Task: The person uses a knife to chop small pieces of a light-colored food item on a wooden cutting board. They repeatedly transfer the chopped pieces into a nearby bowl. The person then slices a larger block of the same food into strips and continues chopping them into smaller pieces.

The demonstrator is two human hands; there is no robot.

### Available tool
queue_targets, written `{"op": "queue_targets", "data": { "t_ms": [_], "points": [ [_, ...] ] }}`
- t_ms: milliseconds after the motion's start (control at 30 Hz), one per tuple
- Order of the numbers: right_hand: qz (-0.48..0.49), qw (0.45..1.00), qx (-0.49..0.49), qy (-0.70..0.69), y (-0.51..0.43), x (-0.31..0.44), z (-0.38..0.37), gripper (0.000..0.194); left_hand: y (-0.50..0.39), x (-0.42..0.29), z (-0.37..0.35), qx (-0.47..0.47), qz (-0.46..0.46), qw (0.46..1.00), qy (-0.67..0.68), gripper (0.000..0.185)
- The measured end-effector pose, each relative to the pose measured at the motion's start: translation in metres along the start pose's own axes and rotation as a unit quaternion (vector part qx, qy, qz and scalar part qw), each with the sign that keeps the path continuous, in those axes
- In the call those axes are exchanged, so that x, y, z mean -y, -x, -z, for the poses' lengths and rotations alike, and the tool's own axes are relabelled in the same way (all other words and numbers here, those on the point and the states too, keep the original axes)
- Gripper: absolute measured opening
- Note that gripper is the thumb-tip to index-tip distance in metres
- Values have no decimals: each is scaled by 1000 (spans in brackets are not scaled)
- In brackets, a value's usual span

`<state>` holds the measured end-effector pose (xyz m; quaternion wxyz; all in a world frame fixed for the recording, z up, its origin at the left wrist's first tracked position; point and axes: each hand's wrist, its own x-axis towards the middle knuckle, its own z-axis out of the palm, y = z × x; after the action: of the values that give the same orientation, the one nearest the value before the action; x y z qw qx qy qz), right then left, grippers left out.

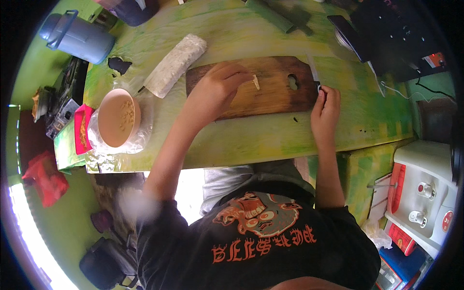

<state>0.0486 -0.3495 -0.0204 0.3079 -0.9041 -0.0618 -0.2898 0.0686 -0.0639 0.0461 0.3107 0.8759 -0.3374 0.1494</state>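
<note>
A brown wooden cutting board (275,98) with a cut-out handle lies on the table before me. Over its left half, my left hand (226,81) has its fingertips together at the top end of a small pale strip of food (256,82). Past the board's right end, my right hand (327,105) is closed around the dark handle of a knife (314,70). The thin blade points away from me along the board's edge. Left of the board lies a long whitish block in plastic wrap (177,65), perhaps tempeh. A peach-coloured bowl (105,119) holds several small pale pieces.
Clear plastic (145,136) lies under the bowl, beside a pink packet (83,127). A blue-grey jug (78,38) stands at the far left. At the far right are a dark phone-like slab (346,34) and a white cable (377,79). A water dispenser (427,192) stands right of the table.
</note>
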Motion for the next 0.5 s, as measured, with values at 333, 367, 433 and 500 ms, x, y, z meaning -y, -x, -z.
{"op": "queue_targets", "data": {
  "t_ms": [333, 367, 433, 500],
  "points": [
    [-149, 949, -33, -278, 11, -4, -1, 21, -19, 38, -34, 125, -39, 991, 26, 19],
    [-143, 945, -28, -292, 10, -3, 0, 23, -16, 35, -36, 115, -22, 993, 25, 20],
    [-150, 936, -8, -319, 9, 3, 3, 26, -6, 24, -41, 96, 14, 995, 20, 21],
    [-175, 923, 21, -342, 7, 15, 8, 30, -2, 6, -47, 52, 34, 998, 29, 21]
  ]
}}
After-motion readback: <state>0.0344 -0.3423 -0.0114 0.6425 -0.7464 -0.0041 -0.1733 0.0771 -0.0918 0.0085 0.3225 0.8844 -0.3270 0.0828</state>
